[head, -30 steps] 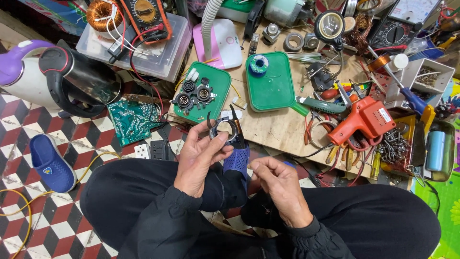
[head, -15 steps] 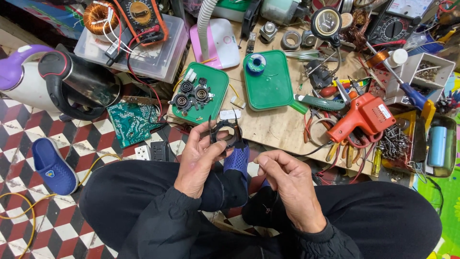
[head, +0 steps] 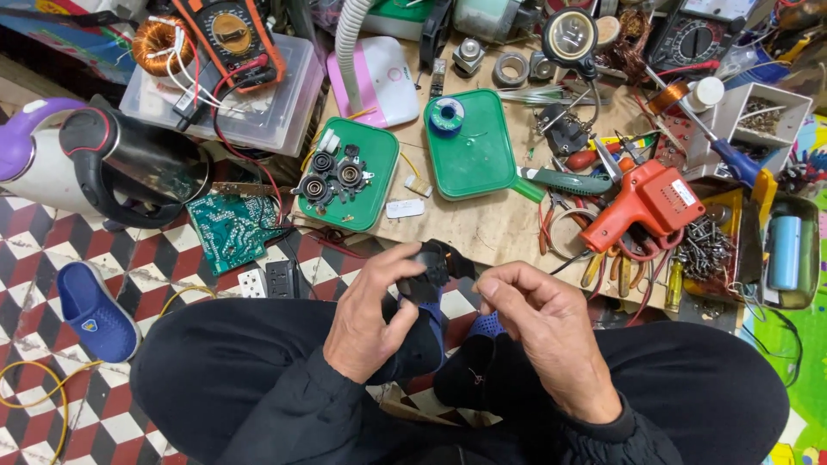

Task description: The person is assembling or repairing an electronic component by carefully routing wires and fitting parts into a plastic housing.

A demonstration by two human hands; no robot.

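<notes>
My left hand (head: 372, 317) grips a small black plastic part (head: 433, 269) over my lap, just off the edge of the wooden board. My right hand (head: 544, 331) hovers right beside it, fingertips pinched together and pointed at the part; whether they hold something tiny I cannot tell. Both hands sit above my crossed legs in dark trousers. Straight ahead lies a green tray (head: 379, 164) carrying several black round components (head: 332, 176).
A second green tray (head: 482, 164) holds a solder spool (head: 446, 114). An orange soldering gun (head: 646, 205) lies right, by screws and pliers. A green circuit board (head: 228, 231), a kettle (head: 103, 164), a multimeter (head: 228, 39) and a blue slipper (head: 90, 312) sit left.
The black part has turned in my left hand and rides a little higher. My right hand has shifted up and closer to it, fingers pinching near the part.
</notes>
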